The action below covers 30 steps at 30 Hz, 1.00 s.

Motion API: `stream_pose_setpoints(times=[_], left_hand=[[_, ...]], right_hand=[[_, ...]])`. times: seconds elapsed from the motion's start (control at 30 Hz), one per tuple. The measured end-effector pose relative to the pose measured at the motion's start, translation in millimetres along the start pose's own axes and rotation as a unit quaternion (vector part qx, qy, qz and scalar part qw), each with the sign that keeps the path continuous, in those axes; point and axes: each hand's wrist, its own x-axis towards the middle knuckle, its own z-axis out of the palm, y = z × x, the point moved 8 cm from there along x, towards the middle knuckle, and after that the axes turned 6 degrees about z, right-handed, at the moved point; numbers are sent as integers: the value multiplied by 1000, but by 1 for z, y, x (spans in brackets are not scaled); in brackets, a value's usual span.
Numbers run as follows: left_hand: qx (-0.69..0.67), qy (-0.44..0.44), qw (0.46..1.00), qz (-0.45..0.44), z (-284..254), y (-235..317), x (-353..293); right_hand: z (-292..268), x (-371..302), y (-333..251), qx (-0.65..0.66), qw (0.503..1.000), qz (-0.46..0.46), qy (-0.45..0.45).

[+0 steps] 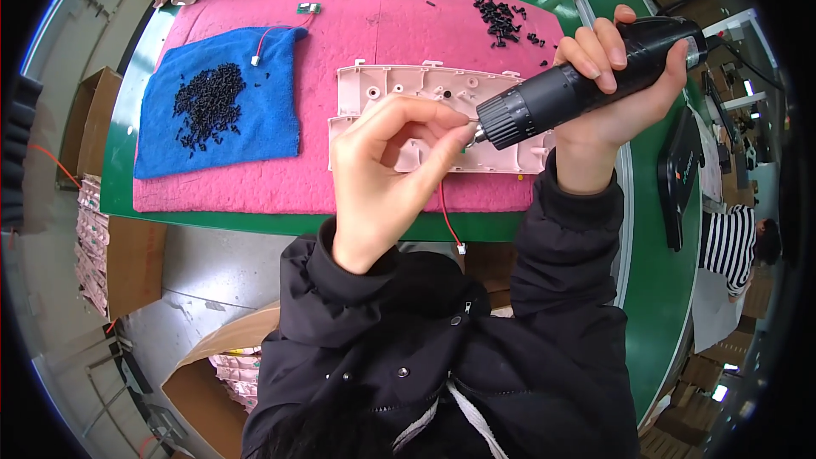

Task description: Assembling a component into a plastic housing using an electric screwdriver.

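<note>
My right hand (625, 68) is wrapped round a black electric screwdriver (557, 95), which tilts down to the left. At its metal tip, the thumb and forefinger of my left hand (382, 161) are pinched together. What they hold is too small to make out. Beneath both hands lies a pale pink plastic housing (357, 85) with ribs and round posts, its middle partly covered by my left hand. A red wire (445, 208) runs from under the housing's near edge and ends in a small white connector (461, 248) over the table's front edge.
The pink foam mat (255, 195) lies on the green table (663, 178). A blue cloth (280, 119) carries a pile of black screws (208, 106). More black screws (500, 19) lie far right, and a small circuit board (308, 8) lies above the cloth. Cardboard boxes (136, 263) stand left.
</note>
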Motion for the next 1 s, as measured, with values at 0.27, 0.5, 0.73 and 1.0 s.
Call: stream_pose_setpoints(times=[0.27,0.5,0.73,1.0], left_hand=[[-65,37,996,-55,7,-18,-1],[-147,82,985,-38,-2,-27,-14],[-193,53,980,2,6,-34,-22],[-262,58,963,-16,13,-42,-24]], right_hand=[[-8,2,-15,-17,999,-12,-25],[-11,0,-34,20,999,-37,-19],[-10,-1,-34,60,997,-16,-53],[-11,-2,-34,59,997,-15,-56]])
